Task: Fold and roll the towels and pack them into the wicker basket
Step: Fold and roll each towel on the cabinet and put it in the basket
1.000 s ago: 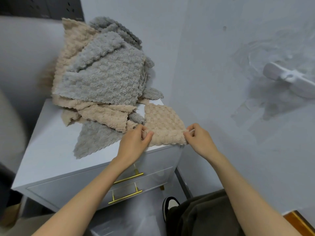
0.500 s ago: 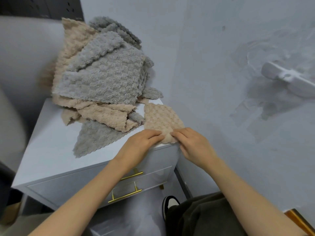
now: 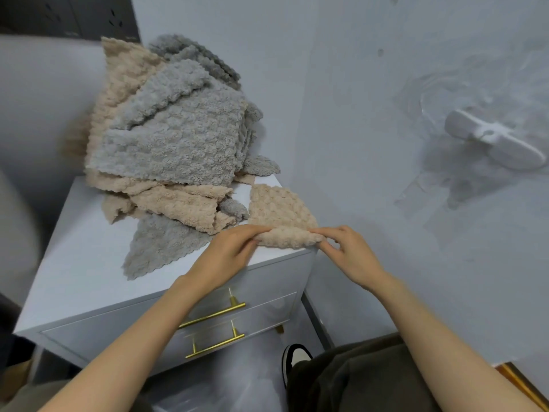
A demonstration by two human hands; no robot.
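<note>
At the left, the white surface [image 3: 68, 263] of a drawer cabinet carries a loose heap of towels [image 3: 166, 138], grey and beige, piled against the wall and unfolded. 1 grey towel [image 3: 160, 248] lies spread flat at the heap's near foot. Just right of it, the left hand [image 3: 228, 254] pinches the left end of the beige towel [image 3: 282, 212], its fingers [image 3: 252, 230] curled over the near edge, which is turned over into a first small roll. This towel lies on the right near corner of the surface, seemingly folded into a strip that runs away from the person. The right hand [image 3: 350, 254] pinches the right end of the roll in the same way. Further right, a white fitting [image 3: 493, 141] sits on the wall. No wicker basket is in view. By this showing the task is early: 1 towel looks folded with its roll barely begun, the heap is yet to be done, and nothing shows as packed.
</note>
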